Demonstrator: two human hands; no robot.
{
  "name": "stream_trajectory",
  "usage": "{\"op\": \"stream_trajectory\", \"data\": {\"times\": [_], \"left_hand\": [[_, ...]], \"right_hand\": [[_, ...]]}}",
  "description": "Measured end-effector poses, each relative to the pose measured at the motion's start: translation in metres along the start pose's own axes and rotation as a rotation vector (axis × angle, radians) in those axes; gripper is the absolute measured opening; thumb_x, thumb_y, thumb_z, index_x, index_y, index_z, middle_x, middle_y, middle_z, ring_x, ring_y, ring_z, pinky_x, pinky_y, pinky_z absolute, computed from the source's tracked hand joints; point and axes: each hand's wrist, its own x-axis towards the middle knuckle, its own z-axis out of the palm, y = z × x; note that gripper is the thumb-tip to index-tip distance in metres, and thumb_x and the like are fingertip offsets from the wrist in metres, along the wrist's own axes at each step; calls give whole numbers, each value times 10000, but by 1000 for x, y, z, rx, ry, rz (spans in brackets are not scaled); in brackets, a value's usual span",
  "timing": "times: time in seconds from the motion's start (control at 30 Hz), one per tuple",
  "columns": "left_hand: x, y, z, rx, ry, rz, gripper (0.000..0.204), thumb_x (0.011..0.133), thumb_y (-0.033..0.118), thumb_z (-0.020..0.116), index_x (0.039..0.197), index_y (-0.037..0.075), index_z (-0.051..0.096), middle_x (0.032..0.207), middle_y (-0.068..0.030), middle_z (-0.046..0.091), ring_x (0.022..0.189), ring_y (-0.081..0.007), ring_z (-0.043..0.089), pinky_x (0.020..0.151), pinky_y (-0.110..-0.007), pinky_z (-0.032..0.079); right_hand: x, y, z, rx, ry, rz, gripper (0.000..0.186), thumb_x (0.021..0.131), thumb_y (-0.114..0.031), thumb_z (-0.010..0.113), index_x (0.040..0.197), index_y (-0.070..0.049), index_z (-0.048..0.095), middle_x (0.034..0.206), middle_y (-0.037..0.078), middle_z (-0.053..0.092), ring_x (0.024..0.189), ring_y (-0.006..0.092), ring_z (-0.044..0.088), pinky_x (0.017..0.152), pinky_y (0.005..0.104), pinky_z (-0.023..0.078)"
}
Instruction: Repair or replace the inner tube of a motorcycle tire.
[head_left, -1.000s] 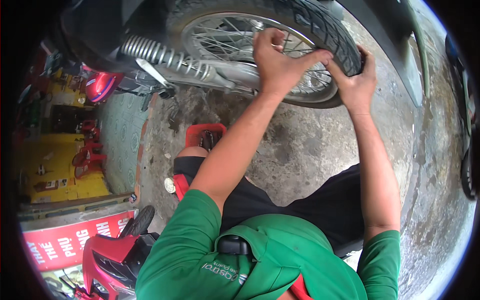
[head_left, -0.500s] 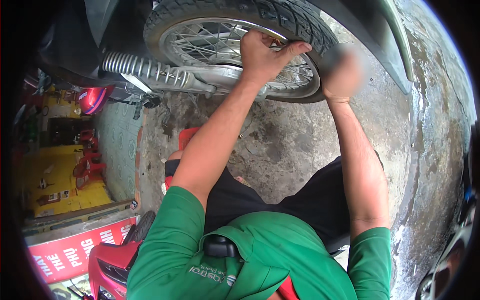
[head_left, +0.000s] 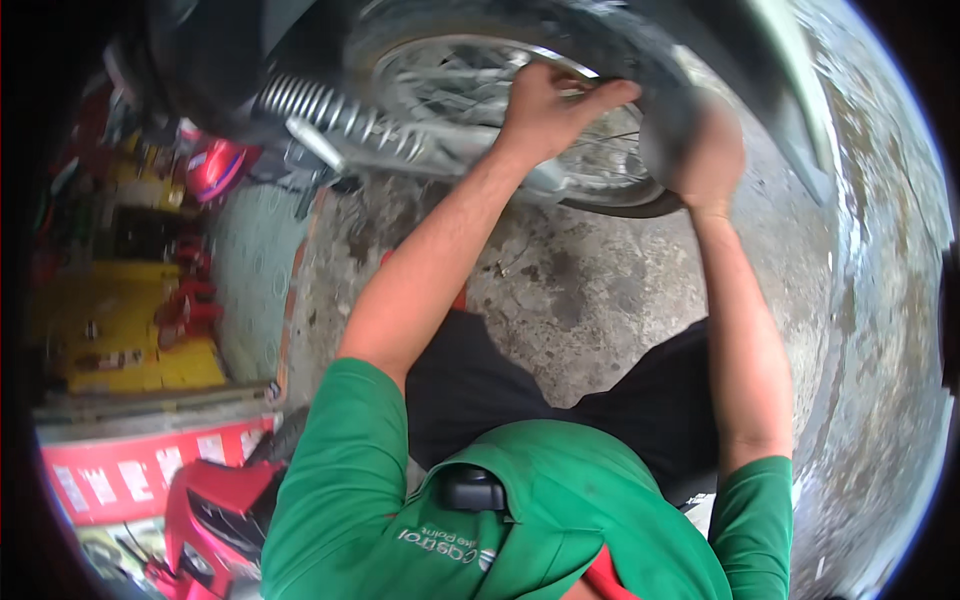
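Observation:
A motorcycle wheel [head_left: 450, 75] with wire spokes and a black tyre [head_left: 610, 208] is before me at the top of the view. My left hand [head_left: 560, 108] is at the shiny rim, its fingers curled at the inner edge and its thumb stretched over toward the tyre. The hand appears closed on rim and tyre; its fingertips are partly hidden. Against the tyre's right side is my right hand [head_left: 712, 155], heavily blurred. Its fingers cannot be made out.
A coil-spring shock absorber [head_left: 335, 115] and swingarm lie left of the wheel. The fender [head_left: 790, 100] hangs at upper right. Stained concrete [head_left: 570, 290] lies below. A red helmet [head_left: 218, 168], red stools [head_left: 187, 312] and a red motorbike [head_left: 215, 510] are to the left.
The view has shifted, so the wheel and both hands appear a little further right and the picture is more blurred. Both hands keep about the same places on the wheel.

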Motion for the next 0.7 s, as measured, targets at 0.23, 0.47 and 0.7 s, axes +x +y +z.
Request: {"op": "stream_trajectory", "data": {"times": [0.23, 0.47, 0.7], "left_hand": [[-95, 86, -154, 152, -158, -123, 578, 884, 235, 830, 1333, -59, 616, 1143, -136, 741, 1065, -182, 701, 984, -337, 545], [-335, 0, -294, 443, 684, -952, 516, 927, 417, 761, 1263, 32, 695, 1049, -51, 745, 906, -130, 681, 780, -282, 516], [-512, -105, -270, 400, 539, -1327, 451, 876, 477, 782, 1073, 73, 749, 949, -64, 744, 844, -167, 696, 701, -343, 531]], "right_hand": [[-3, 58, -18, 157, -106, -262, 560, 962, -355, 679, 1349, 33, 563, 1201, 162, 668, 1105, 269, 623, 1022, 382, 456], [0, 99, -33, 196, -314, -85, 661, 1005, -398, 663, 1415, 83, 468, 1355, 189, 601, 1221, 256, 573, 1069, 391, 429], [23, 140, -44, 41, -391, -108, 715, 1045, -485, 540, 1422, 116, 452, 1367, 206, 591, 1215, 262, 571, 1070, 391, 433]]}}
